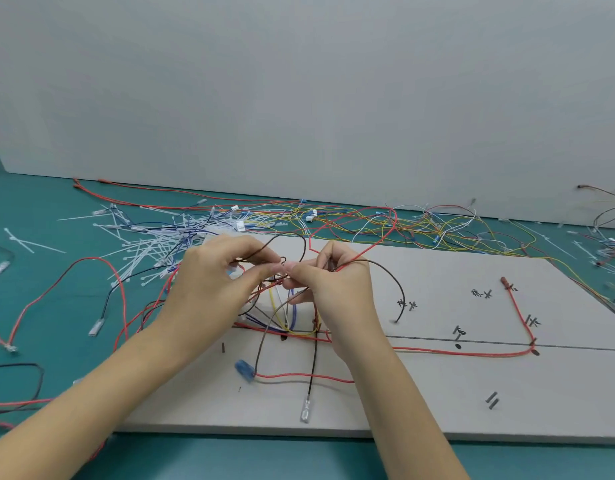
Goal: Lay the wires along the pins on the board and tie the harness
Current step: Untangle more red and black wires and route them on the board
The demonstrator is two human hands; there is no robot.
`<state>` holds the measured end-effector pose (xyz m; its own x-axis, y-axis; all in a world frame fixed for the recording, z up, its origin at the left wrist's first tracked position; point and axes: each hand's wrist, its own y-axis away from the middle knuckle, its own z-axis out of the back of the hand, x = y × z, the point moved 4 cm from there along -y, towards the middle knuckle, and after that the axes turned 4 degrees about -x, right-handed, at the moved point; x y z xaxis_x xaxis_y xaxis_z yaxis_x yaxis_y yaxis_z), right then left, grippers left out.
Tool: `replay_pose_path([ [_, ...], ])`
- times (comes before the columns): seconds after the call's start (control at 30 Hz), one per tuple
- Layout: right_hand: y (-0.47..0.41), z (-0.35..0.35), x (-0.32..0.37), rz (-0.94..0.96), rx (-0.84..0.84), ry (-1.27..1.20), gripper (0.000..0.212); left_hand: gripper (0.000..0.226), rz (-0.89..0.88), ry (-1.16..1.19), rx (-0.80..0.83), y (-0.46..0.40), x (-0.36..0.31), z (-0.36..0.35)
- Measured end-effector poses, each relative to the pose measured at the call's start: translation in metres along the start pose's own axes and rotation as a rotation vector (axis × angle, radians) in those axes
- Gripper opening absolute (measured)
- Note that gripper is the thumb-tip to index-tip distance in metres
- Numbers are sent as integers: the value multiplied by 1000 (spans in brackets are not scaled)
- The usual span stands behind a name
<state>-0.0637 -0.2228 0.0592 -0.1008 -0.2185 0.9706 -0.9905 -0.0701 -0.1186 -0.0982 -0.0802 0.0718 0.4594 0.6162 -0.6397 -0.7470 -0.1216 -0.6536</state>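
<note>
Left of the board (437, 393) lay our pile of white cable ties (150, 244). Above the board's left part, our left hand (209, 282) and right hand (337, 285) pinched a tangled brown wire (392, 275) between curled fingertips. A red wire (455, 352) ran lengthwise rightward along the board's line, then turned up toward the far edge.

Two bare forearms come in from the lower edge of the view. No sleeve covers them up to the edge of the picture. The left hand (209, 282) and the right hand (337, 289) wear no gloves. The fingernails are short and without polish.
</note>
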Motion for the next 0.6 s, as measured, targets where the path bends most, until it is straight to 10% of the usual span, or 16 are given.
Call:
replay_pose_path([
  [0.23,-3,6,0,-21,-31,2,41,4,439,545,-61,-13,26,4],
  [0.43,-4,6,2,-32,-8,-112,41,19,146,-196,-46,-15,32,15],
  [0.6,-4,7,0,-84,40,-144,40,37,56,-296,68,-12,24,8],
])
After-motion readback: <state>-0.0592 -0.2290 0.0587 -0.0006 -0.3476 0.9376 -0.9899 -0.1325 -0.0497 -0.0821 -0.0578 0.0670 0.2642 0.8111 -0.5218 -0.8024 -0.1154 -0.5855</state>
